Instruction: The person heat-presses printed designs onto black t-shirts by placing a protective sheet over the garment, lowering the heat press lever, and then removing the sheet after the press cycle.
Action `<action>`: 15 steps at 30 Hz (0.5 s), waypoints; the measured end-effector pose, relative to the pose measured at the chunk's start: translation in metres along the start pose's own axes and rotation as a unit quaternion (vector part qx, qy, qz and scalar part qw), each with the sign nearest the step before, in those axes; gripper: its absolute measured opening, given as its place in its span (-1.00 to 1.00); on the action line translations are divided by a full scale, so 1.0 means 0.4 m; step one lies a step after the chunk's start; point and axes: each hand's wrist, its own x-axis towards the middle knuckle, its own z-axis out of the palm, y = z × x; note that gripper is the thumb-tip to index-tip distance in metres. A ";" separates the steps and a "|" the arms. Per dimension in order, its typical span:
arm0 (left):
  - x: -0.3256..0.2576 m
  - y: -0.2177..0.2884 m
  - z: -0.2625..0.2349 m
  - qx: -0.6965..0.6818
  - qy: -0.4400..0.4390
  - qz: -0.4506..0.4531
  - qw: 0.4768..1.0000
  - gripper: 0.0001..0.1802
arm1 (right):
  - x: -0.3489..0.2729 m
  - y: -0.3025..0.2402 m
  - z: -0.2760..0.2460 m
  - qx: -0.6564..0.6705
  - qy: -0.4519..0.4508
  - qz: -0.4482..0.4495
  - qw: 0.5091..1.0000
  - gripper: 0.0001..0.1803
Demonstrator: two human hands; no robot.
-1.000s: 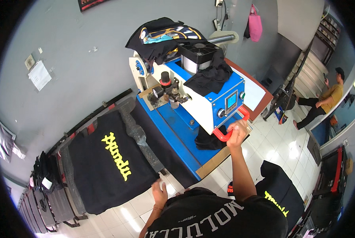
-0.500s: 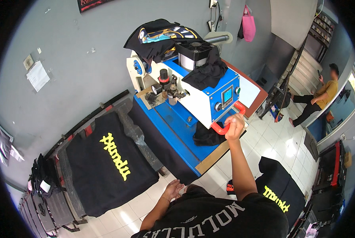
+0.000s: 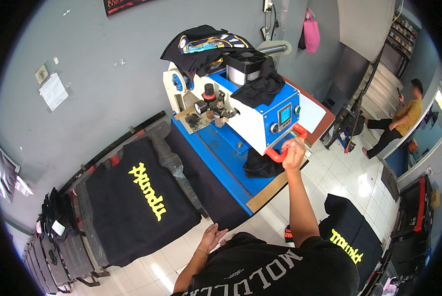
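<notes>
My right hand (image 3: 294, 152) is wrapped around the red handle (image 3: 300, 134) at the front of a blue and white heat press (image 3: 253, 116). Below the press's left front corner, my left hand (image 3: 213, 238) is held near my body with its fingers stretched out, and I see nothing in it. Under the press head, a bunched black cloth (image 3: 263, 165) lies on the blue base (image 3: 216, 153). Left of the press, a black garment (image 3: 117, 197) with bright yellow lettering (image 3: 148, 191) is spread on a dark platen.
Black shirts (image 3: 196, 52) and a dark cloth (image 3: 260, 86) drape over the press top. Another black garment (image 3: 349, 232) with yellow print lies at my right. Beyond the tiled floor, a person (image 3: 403, 116) in a yellow top leans by the stairs (image 3: 379, 91). Dark platens (image 3: 65, 254) stand lower left.
My view has shifted slightly, so the scene sits a little further right. My left hand's fingers have straightened out. My right hand stays on the red handle.
</notes>
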 end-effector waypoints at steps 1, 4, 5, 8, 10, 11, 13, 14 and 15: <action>-0.008 0.003 0.008 0.009 -0.006 -0.001 1.000 -0.85 | -0.001 0.001 -0.001 -0.001 0.002 0.002 1.000 -0.57; -0.018 0.004 0.003 0.049 -0.007 -0.002 0.999 -0.78 | -0.008 -0.002 -0.001 -0.001 0.003 0.009 1.000 -0.58; -0.017 0.005 0.001 0.065 -0.005 -0.003 0.998 -0.76 | -0.005 -0.006 0.000 -0.001 0.003 0.011 1.000 -0.59; -0.018 0.008 -0.002 0.067 -0.003 -0.002 0.998 -0.76 | -0.006 -0.011 -0.001 -0.001 -0.002 0.018 1.000 -0.60; -0.018 0.004 0.007 0.055 -0.015 0.015 0.998 -0.73 | -0.006 -0.013 -0.001 -0.001 -0.002 0.023 1.000 -0.61; -0.019 0.002 0.013 0.048 -0.021 0.023 0.998 -0.72 | -0.007 -0.012 -0.001 -0.002 -0.001 0.026 1.000 -0.61; -0.024 0.006 0.020 0.071 -0.025 0.011 0.997 -0.70 | -0.012 -0.007 -0.003 0.002 -0.005 0.032 0.999 -0.59; -0.025 0.008 0.020 0.082 -0.027 0.006 0.996 -0.70 | -0.015 -0.001 -0.004 0.006 -0.009 0.035 0.999 -0.57; -0.023 0.010 0.016 0.094 -0.031 0.003 0.995 -0.69 | -0.017 0.003 -0.005 0.010 -0.014 0.038 0.999 -0.55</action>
